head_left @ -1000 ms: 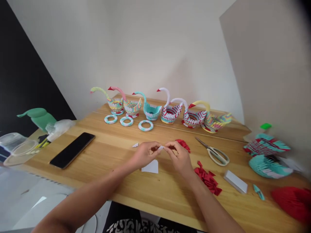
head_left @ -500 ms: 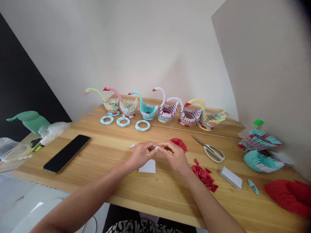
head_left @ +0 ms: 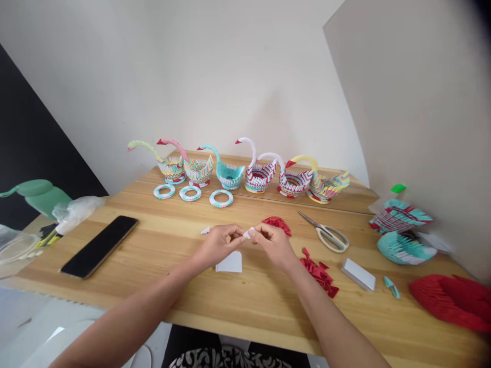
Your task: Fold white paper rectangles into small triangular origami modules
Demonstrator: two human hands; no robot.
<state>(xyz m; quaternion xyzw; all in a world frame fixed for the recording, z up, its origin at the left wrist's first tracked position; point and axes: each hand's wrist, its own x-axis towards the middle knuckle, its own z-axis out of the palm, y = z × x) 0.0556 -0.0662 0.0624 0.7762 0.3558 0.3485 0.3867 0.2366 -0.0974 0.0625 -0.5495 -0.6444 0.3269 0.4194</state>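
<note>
My left hand (head_left: 218,243) and my right hand (head_left: 271,243) meet just above the wooden table (head_left: 161,240), both pinching a small white folded paper piece (head_left: 246,233) between fingertips. A white paper sheet (head_left: 230,262) lies flat on the table right below my hands. A tiny white folded piece (head_left: 206,230) rests just left of my left hand. Red folded pieces lie in a pile (head_left: 276,224) behind my right hand and a second pile (head_left: 319,273) to its right.
Several paper swans (head_left: 228,174) stand along the back, with three paper rings (head_left: 221,198) in front. Scissors (head_left: 327,234), a white paper stack (head_left: 359,274), teal and red paper assemblies (head_left: 405,249) lie right. A black phone (head_left: 100,246) and plastic containers (head_left: 15,245) lie left.
Both hands stay together on the white piece, fingers shifting slightly. The view has drifted so everything sits a little further left and up in the picture.
</note>
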